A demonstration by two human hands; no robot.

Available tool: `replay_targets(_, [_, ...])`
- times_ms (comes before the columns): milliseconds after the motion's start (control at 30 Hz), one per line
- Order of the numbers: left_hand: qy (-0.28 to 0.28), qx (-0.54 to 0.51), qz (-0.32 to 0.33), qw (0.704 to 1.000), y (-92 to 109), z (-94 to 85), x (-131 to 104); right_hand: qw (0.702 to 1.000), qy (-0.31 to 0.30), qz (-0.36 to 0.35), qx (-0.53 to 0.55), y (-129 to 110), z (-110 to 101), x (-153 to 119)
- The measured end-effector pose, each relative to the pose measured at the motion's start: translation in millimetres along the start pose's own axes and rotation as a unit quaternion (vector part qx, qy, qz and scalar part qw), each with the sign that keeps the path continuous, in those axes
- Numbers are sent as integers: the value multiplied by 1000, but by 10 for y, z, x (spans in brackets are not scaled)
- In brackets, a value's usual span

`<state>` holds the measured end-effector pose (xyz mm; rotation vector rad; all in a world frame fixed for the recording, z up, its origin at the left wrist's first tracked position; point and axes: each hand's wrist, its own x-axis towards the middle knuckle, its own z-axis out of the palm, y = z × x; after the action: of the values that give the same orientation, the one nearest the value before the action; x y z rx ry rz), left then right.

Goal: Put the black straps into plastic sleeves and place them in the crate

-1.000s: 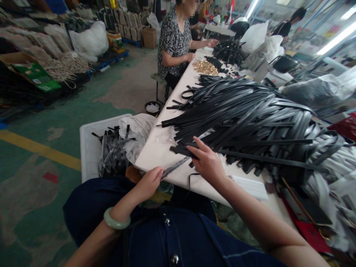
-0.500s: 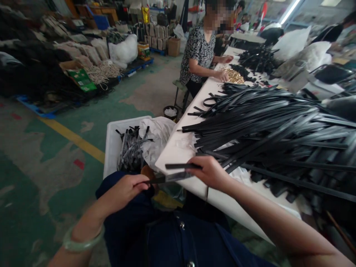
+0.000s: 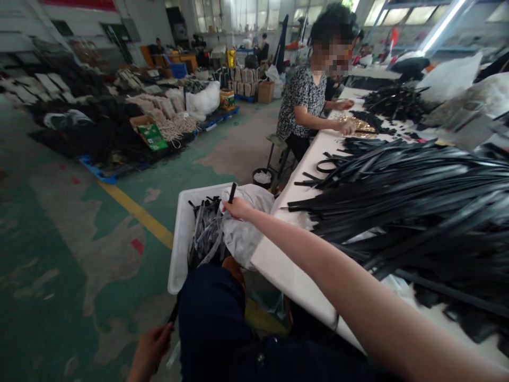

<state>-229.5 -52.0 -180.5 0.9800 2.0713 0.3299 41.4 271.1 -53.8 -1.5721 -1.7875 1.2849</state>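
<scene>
Starting at the left, a green floor [image 3: 83, 212] is crossed by a yellow line [image 3: 139, 215], and a blue pallet [image 3: 99, 172] is seen beneath heaped dark goods. Low in the view, beside the wearer's knee [image 3: 210, 307], a dark strip [image 3: 173, 314] is held in the left hand [image 3: 153, 342]; its fingers are closed together on the strip, which is tilted upward and is kept apart from the bench.

Next, a white bin [image 3: 177, 260] is found on the floor, loosely filled with grey and black strips [image 3: 204, 231]. Above its right side, a short black strip [image 3: 232, 192] is pinched by the right hand [image 3: 239, 208], the end projecting upward from between thumb and fingers. White sheeting [image 3: 244, 239] is bunched just below this hand, between bin and bench.

Behind, a black bucket [image 3: 263, 184] is noted near a seated person [image 3: 301, 98], by whose hands small gold pieces [image 3: 368, 123] are reached. At the right, the white bench [image 3: 274, 262] is largely covered by a pile of long black strips [image 3: 397, 196], laid overlapping, with several ends directed left.
</scene>
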Motion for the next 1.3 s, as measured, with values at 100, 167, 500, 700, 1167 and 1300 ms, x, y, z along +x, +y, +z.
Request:
replay_targets(100, [25,14,25,999,234,49,250,999,17,-27,-18,-336,23,329])
replay_targets(167, [69,67,57,994,525,-43,518,997,45,-42,-40,-400,-143,363])
replay_targets(500, [-137,145,366,909,2743,161,1145,920,225,-78,-313,1668,-1347,-2156])
replay_targets(700, [-123,178,539,814,3942,1333,422,913,185,13,-364,2458,-1411,-3010])
replay_targets(1167, [-36,191,499,845,3872,1603,182,904,280,-10,-322,2302,-1477,-2889])
replay_targets(1300, [-67,179,540,820,3880,1713,-22,908,272,-10,-317,2135,-1526,-2931])
